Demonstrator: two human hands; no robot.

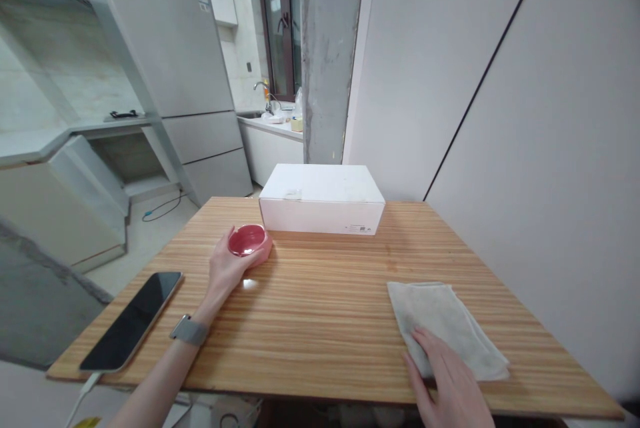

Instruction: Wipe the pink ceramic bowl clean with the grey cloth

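Note:
A pink bowl (249,241) with a shiny inside is at the left of the wooden table, just in front of a white box. My left hand (231,261) wraps round its side, thumb toward me and fingers on the far left. At the right, a folded light grey cloth (445,325) lies flat on the tabletop. My right hand (447,375) rests at the cloth's near left edge, fingers stretched out and apart. Its fingertips touch the cloth or its edge, without a grip on it.
The white box (323,215) stands at the table's far side. A black phone (133,321) with a white cable (85,395) lies at the left edge of the wooden table (310,321). A wall borders the right; a fridge (165,41) and kitchen counter are beyond.

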